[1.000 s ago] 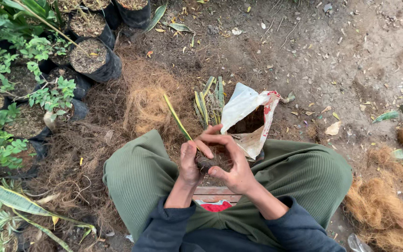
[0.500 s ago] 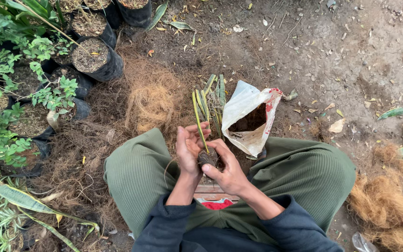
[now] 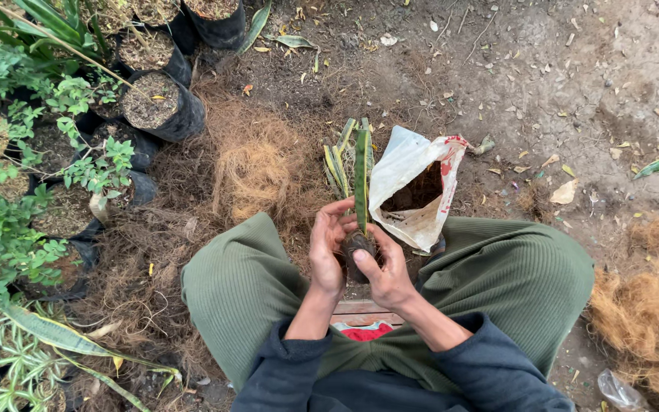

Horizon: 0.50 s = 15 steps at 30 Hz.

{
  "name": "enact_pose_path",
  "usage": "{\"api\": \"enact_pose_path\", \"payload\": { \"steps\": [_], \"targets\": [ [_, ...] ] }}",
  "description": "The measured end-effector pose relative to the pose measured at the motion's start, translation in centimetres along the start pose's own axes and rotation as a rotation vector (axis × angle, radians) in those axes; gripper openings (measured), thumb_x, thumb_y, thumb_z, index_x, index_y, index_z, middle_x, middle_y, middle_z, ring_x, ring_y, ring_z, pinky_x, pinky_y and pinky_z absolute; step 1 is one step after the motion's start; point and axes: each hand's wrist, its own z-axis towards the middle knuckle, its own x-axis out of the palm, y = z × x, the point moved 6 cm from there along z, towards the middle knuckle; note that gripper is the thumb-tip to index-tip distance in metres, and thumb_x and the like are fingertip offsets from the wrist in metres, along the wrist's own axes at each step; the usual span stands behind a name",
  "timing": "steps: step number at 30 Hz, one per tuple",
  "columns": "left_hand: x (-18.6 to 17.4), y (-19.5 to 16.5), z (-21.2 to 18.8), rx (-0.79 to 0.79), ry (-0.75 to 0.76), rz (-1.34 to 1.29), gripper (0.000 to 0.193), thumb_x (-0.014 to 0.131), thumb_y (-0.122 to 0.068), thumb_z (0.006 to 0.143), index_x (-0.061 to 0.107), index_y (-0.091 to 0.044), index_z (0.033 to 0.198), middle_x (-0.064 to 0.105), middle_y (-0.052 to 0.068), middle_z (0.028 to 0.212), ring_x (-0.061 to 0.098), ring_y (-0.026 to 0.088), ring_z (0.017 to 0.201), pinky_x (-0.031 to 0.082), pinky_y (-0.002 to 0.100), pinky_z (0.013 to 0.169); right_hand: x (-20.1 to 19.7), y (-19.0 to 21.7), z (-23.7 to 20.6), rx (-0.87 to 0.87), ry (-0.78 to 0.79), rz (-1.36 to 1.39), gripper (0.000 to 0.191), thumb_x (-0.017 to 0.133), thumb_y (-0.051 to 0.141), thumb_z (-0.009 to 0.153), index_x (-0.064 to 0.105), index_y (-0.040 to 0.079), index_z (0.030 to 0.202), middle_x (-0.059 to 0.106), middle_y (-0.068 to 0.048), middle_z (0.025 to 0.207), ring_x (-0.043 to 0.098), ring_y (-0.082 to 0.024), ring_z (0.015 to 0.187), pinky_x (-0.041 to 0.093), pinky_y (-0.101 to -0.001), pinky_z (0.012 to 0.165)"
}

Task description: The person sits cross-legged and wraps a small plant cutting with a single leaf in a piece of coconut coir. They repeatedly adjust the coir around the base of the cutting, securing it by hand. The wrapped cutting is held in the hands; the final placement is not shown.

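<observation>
A long green leaf cutting (image 3: 361,180) with a yellow edge stands upright between my hands, its base in a small dark lump of soil (image 3: 358,246). My left hand (image 3: 329,248) wraps the left side of the lump with its fingers curled over the top. My right hand (image 3: 385,272) cups it from the right and below, thumb pressed on the front. Both hands sit above my knees in green trousers (image 3: 253,294). Just behind them lie more leaf cuttings (image 3: 339,164) on the ground, and a white plastic bag (image 3: 413,187) lies open with dark soil inside.
Black grow bags (image 3: 163,107) filled with soil and small green plants (image 3: 9,229) line the left side. Brown coconut fibre (image 3: 257,164) is heaped ahead on the left, with another pile (image 3: 646,324) at the right. Bare dirt with dry leaves spreads beyond.
The leaf cutting has been raised from a slant to upright between my hands. My fingers have closed more tightly around the soil lump at its base.
</observation>
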Motion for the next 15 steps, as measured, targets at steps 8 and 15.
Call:
{"api": "enact_pose_path", "payload": {
  "steps": [8,15],
  "targets": [
    [0.5,0.2,0.2,-0.02,0.0,0.191,0.055,0.035,-0.045,0.109,0.061,-0.001,0.13,0.067,0.011,0.13,0.064,0.017,0.11,0.051,0.032,0.097,-0.4,-2.7,1.2,0.171,-0.089,0.355,0.049,0.072,0.027,0.093,0.058,0.0,0.131,0.066,-0.007,0.115,0.063,-0.012,0.104,0.051,-0.0295,0.094],
    [1.0,-0.2,-0.3,-0.06,0.002,0.035,0.051,0.035,-0.042,0.109,0.056,0.0,0.128,0.062,0.016,0.138,0.066,0.021,0.115,0.054,0.037,0.097,-0.3,-0.7,0.7,0.046,-0.088,0.208,0.034,0.07,0.022,0.095,0.065,-0.002,0.119,0.071,-0.008,0.106,0.066,-0.015,0.099,0.054,-0.03,0.092]
  ]
}}
